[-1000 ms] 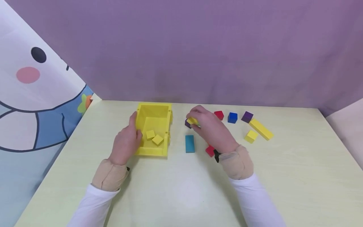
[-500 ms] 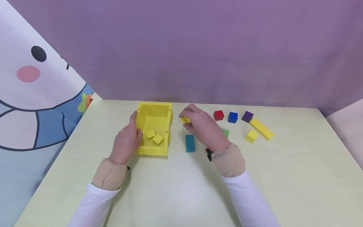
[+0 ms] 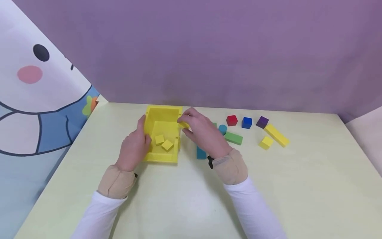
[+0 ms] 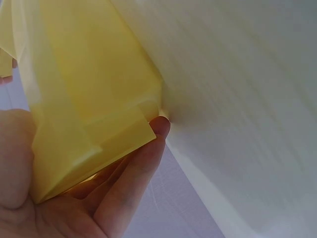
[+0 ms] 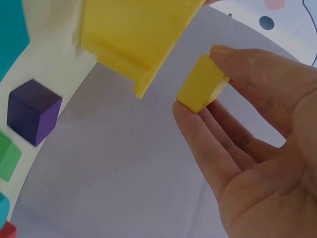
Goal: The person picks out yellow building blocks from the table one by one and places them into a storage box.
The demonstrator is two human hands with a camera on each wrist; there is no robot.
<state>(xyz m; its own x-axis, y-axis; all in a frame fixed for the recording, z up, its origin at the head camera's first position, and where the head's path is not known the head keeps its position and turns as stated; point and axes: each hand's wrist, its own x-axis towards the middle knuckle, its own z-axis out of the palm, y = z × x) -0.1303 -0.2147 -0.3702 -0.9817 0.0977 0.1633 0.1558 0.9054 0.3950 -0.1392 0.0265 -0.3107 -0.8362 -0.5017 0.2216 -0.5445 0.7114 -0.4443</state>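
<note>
My left hand (image 3: 133, 149) grips the left wall of a yellow plastic box (image 3: 162, 114); in the left wrist view its thumb and fingers wrap around the box's edge (image 4: 124, 136). Inside the box lie two yellow cubes, one (image 3: 159, 139) beside the other (image 3: 167, 145). At the box's right rim, my right hand (image 3: 206, 134) pinches a small yellow block (image 5: 202, 84) between thumb and fingertips, raised above table level. Beneath that hand a teal block (image 3: 201, 153) is partly covered.
To the right lie a blue cylinder (image 3: 222, 129), a green block (image 3: 233, 138), a red cube (image 3: 231, 120), a blue cube (image 3: 246, 122), a purple cube (image 3: 262, 122), a long yellow block (image 3: 277, 135) and a yellow cube (image 3: 266, 142). A purple cloth (image 3: 221, 59) hangs behind the table.
The right hand has carried the yellow block leftward to the box's right rim, uncovering the green block and blue cylinder. The left hand stays on the box.
</note>
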